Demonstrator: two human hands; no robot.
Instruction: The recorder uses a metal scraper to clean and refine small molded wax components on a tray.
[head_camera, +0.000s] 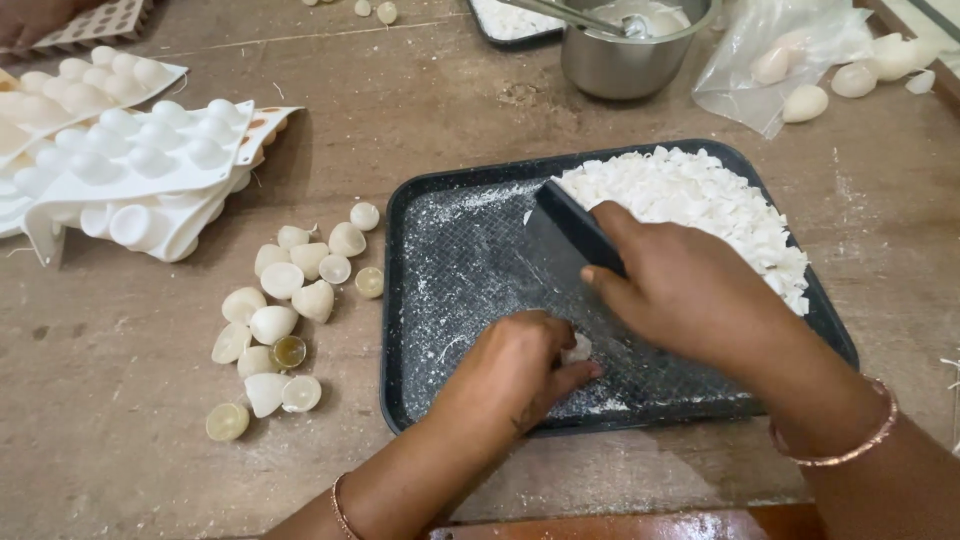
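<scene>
The work surface was a worn brown table (420, 110), dusted with white flecks. A dark rectangular tray (440, 300) with a raised rim lay near the table's front edge, its left half bare apart from white powder. A heap of white flakes (700, 200) filled the tray's far right portion and reached the right rim.

The left hand (515, 370) rested on the tray floor near the front rim, fingers curled closed around a small white piece (577, 348), which showed just past the fingertips. The right hand (690, 290) was wrapped around a dark flat scraper (565, 225), whose blade stood tilted on the tray, its far edge touching the flake heap. Both wrists carried thin bangles.

Left of the tray, a cluster of cream dome-shaped pieces (285, 310) lay on the table, close to the tray's left rim but apart from it. White moulds with rounded cavities (130, 160) were stacked at the far left. A steel pot (630, 50) stood beyond the tray, and a clear plastic bag (780, 60) with more pieces lay at the far right. Open table remained between the tray and the pot.
</scene>
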